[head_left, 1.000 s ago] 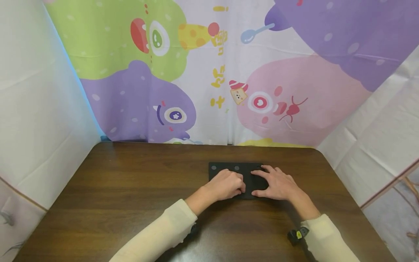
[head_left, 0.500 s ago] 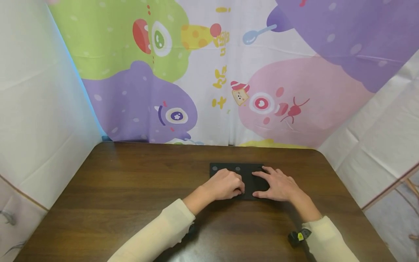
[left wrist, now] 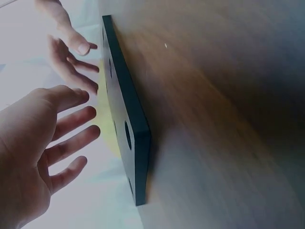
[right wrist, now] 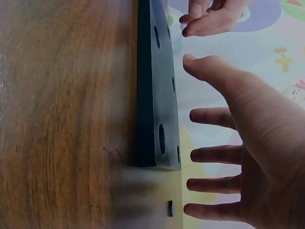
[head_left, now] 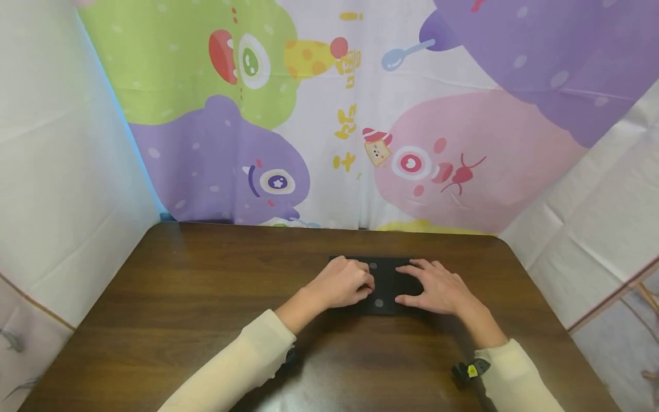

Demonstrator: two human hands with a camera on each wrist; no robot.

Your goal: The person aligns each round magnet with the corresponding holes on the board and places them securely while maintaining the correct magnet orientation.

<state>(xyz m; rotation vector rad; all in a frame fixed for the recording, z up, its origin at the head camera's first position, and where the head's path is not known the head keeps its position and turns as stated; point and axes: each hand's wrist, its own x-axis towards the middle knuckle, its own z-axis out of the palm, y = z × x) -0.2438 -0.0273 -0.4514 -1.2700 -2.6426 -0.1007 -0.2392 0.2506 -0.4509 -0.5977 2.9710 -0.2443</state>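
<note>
A flat black rectangular board (head_left: 387,286) with several round spots lies on the table; in the wrist views these look like dark round recesses (right wrist: 162,139). Over the board's left end is my left hand (head_left: 342,283), its fingers bent downward in the head view. The left wrist view shows that hand (left wrist: 28,129) with loose, separated fingers and nothing between them. My right hand (head_left: 437,288) is over the right end, thumb and fingers spread. In the right wrist view its fingertips (right wrist: 193,155) stand just off the board's face, holding nothing.
The brown wooden table (head_left: 206,274) extends around the board. A printed cartoon curtain (head_left: 355,114) hangs behind its far edge, with white sheets at both sides. A small dark piece (right wrist: 170,208) shows beyond the board's end in the right wrist view.
My left hand has shifted left along the board, uncovering a round spot near the front edge and covering the far left one. My right hand has stayed nearly still.
</note>
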